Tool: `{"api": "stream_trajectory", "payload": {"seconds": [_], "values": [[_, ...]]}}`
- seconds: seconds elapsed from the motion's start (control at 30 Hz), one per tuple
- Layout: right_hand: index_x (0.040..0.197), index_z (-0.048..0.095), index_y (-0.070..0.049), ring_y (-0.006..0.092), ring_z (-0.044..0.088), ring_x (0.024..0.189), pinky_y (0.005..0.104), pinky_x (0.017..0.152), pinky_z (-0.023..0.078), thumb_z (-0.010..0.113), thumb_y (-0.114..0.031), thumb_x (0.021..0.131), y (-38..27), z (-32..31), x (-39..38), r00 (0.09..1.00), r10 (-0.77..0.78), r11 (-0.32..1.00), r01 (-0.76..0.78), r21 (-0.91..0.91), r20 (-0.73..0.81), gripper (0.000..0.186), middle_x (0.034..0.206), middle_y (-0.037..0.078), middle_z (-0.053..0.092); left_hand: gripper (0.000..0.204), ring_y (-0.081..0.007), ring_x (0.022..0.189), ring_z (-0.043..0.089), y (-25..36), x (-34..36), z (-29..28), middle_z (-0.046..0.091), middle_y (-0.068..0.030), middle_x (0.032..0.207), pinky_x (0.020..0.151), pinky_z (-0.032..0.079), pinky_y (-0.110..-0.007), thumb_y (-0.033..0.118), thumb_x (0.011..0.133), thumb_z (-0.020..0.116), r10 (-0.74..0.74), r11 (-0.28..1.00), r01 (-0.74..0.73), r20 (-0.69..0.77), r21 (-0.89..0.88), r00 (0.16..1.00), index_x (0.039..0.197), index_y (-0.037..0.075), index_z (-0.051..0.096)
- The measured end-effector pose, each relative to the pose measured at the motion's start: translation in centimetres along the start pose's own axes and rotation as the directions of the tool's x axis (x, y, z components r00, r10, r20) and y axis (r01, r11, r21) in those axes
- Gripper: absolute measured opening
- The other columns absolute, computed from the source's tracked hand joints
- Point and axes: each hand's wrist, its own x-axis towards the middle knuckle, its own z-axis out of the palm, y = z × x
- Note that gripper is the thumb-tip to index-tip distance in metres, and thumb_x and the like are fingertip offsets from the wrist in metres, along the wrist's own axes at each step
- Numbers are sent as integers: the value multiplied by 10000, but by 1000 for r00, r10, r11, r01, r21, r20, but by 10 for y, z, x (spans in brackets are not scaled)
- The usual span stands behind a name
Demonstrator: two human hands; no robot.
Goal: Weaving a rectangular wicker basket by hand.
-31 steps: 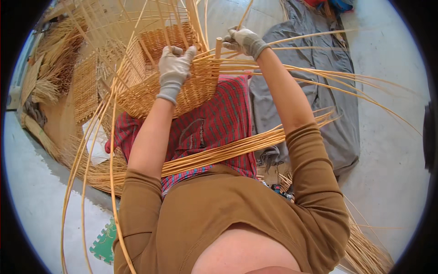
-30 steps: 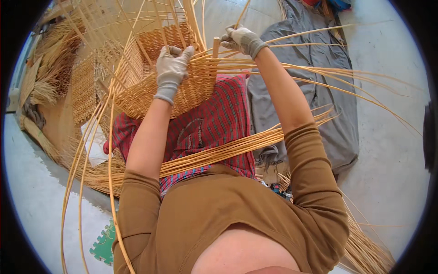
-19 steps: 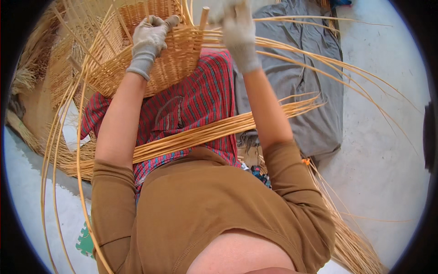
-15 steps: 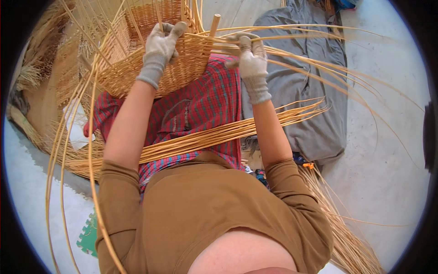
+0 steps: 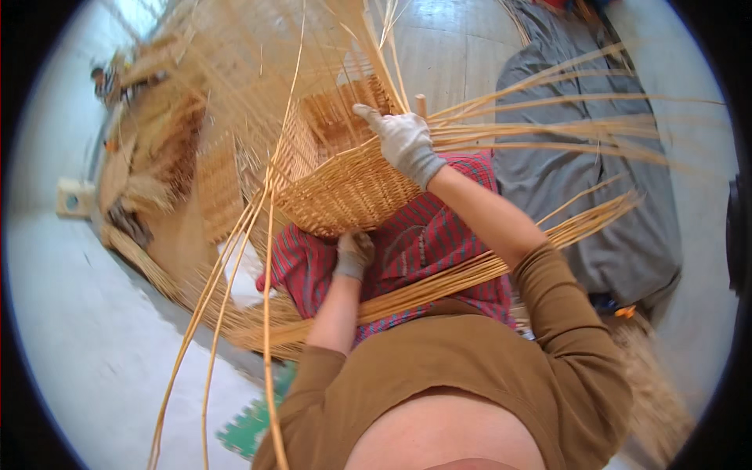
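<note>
A half-woven wicker basket (image 5: 352, 192) rests tilted on a red checked cloth (image 5: 407, 243) over my lap, with upright willow stakes rising from it. My right hand (image 5: 406, 145), in a white and grey knit glove, grips its right rim, one finger stretched along the top edge. Low at the basket's near bottom edge is my gloved left hand (image 5: 355, 249), closed against the weave; its fingertips are hidden. Long loose willow rods (image 5: 540, 124) trail from the basket to the right, and other long rods (image 5: 211, 337) hang down on the left.
A bundle of willow rods (image 5: 439, 291) lies across my lap. On the right is a grey cloth (image 5: 587, 188), with more rods (image 5: 650, 384) below it. Left are a white sheet (image 5: 241, 274), straw-like material (image 5: 164, 149) and a green foam mat (image 5: 249, 423).
My left hand has left the upper rim for the basket's bottom edge. My right hand has moved from the loose rods onto the rim. The view has shifted, blurring the stakes.
</note>
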Motion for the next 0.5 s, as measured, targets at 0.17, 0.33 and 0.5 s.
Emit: {"api": "stream_trajectory", "payload": {"seconds": [0.17, 0.33, 0.5], "values": [[1309, 629, -281, 285, 743, 785, 442, 682, 571, 561, -142, 913, 7, -16, 60, 995, -91, 995, 92, 42, -30, 425, 779, 65, 737, 169, -109, 629, 528, 14, -70, 11, 695, -78, 958, 542, 479, -236, 103, 975, 591, -23, 991, -1, 178, 135, 984, 1144, 100, 601], [1336, 620, -274, 229, 708, 858, 397, 875, 557, 590, -120, 915, 41, -21, 130, 956, -176, 980, 149, -130, -233, 449, 825, 29, 702, 290, -180, 838, 679, 31, -117, 71, 719, -142, 1136, 696, 589, -314, 99, 1000, 597, 135, 101, -682, 669, 725, 731, 1282, 32, 617], [1189, 679, -236, 274, 698, 1008, 408, 1059, 472, 558, -124, 922, 60, -15, 154, 923, -221, 975, 208, -73, -315, 313, 913, 80, 712, 224, -224, 914, 696, 75, -145, 205, 711, -94, 1112, 790, 582, -382, 101, 990, 637, 362, -232, -808, 819, 541, 445, 1205, 41, 654]]}}
